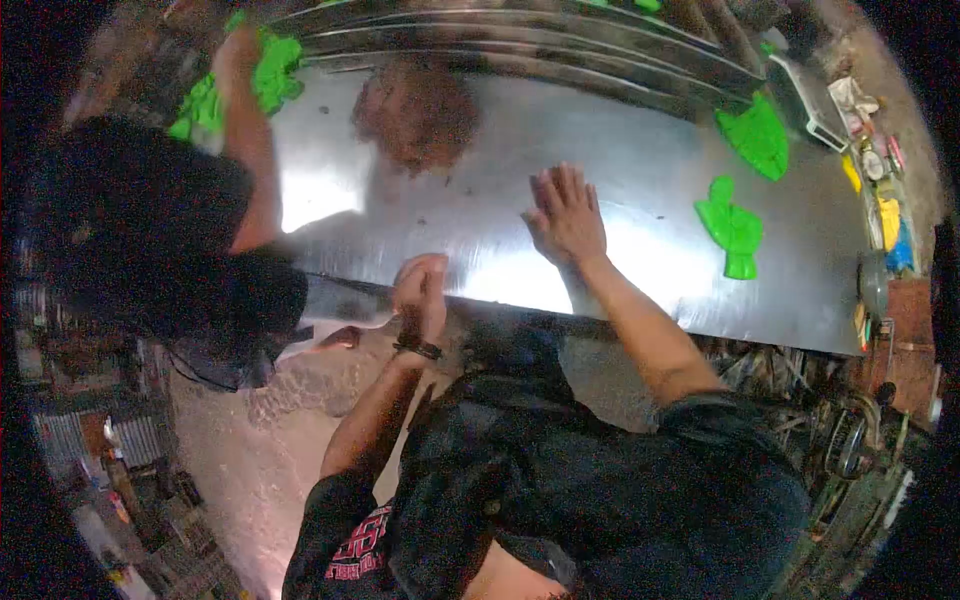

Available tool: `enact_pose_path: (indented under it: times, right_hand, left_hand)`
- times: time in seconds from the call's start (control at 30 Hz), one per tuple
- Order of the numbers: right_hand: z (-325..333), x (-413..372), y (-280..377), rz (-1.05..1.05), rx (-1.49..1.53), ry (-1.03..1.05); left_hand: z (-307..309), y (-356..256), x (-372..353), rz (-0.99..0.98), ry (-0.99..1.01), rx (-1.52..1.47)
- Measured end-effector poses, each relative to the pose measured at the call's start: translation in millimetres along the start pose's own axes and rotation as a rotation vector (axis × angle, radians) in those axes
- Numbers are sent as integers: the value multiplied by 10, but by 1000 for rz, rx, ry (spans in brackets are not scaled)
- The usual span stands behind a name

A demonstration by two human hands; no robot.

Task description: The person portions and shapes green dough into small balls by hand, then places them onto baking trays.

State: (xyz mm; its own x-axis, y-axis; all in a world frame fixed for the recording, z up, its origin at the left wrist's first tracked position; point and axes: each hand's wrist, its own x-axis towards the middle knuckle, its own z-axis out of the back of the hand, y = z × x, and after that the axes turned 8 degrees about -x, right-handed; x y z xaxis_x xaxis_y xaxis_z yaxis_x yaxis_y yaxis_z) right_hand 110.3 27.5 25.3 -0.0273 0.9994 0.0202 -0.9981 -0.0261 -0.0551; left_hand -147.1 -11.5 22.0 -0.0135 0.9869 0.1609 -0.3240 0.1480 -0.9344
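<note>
My right hand [570,215] lies palm down over the shiny metal-topped table [620,130], fingers stretched and slightly apart, with nothing in it. By the table's near edge is my left hand [420,288], wearing a dark band at the wrist. Its fingers are curled together; whether they hold anything is hidden. A reddish-brown patch [418,115] shows on the metal beyond both hands, with a few dark specks around it. To the right of my right hand lies a bright green moulded piece [735,228], and behind it a flatter green piece [757,138].
A co-worker in a dark shirt [150,220] stands at the left, a hand [238,60] at a lumpy green mass [275,75]. Long rails [520,42] run along the far side. A white frame [805,105] and small items line the right end.
</note>
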Motion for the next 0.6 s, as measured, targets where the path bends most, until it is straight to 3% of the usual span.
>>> enact_pose_path:
  times: [0.07,0.1,0.23,0.27,0.3,0.33,0.37,0.4,0.43,0.53,0.6]
  right_hand:
    - [-137,-178,123,7,22,-46]
    - [-49,8,74,8,11,-137]
    - [-35,6,-140,20,253,110]
    - [-53,-32,-250,77,301,176]
    - [-384,-56,-452,324,189,215]
    - [-6,-206,-540,466,146,66]
    - [369,-205,-587,415,232,250]
    - [663,-191,-614,350,325,446]
    - [738,-135,-678,273,421,651]
    - [749,317,-956,520,707,680]
    - [1322,1105,-966,567,672,708]
  left_hand:
    - [20,-56,-127,106,-30,14]
    - [-55,-67,-61,51,-13,54]
    - [-128,-285,242,-263,49,71]
    - [-110,-357,318,-15,153,62]
    - [-149,-303,464,-125,93,146]
    - [-215,-196,560,-219,40,236]
    - [-260,-112,601,-299,-3,332]
    - [-309,-85,616,-203,18,476]
    - [-379,167,614,-272,-44,615]
    - [-399,-82,620,-165,55,666]
    - [-375,-84,704,-199,33,587]
